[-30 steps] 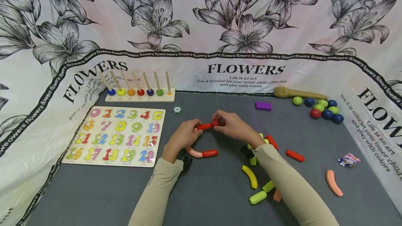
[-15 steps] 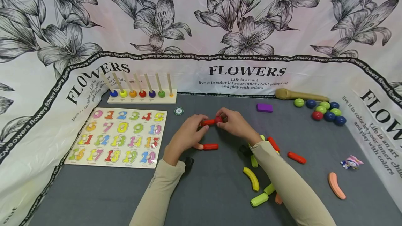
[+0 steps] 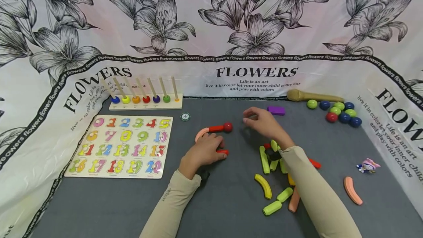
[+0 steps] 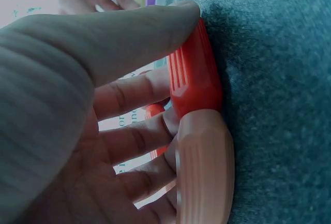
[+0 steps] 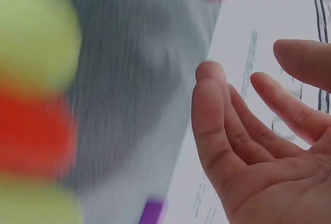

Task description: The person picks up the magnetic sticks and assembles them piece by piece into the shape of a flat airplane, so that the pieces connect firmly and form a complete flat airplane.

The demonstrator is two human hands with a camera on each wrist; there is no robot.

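Note:
A curved chain of plastic pieces lies left of the table's middle: a pink curved piece (image 3: 201, 134), a red straight piece (image 3: 216, 128) and a red ball (image 3: 228, 126) at its far end. My left hand (image 3: 203, 152) pinches the near red piece (image 4: 195, 71) between thumb and fingers; this piece joins a pink piece (image 4: 205, 167) in the left wrist view. The left hand covers the chain's bend in the head view. My right hand (image 3: 264, 123) is off the table's surface, right of the ball, holding nothing, its fingers loosely bent.
A number puzzle board (image 3: 119, 146) and a peg stand (image 3: 145, 102) lie left. Several loose green pieces (image 3: 264, 160) and a yellow curved piece (image 3: 263, 186) lie under and beside the right forearm. Balls (image 3: 344, 117), a wooden stick (image 3: 314, 96) and a purple block (image 3: 276, 110) sit at the back.
My right hand has let go of the red ball and moved right. The left hand has left the far red piece and come nearer, onto the near red piece.

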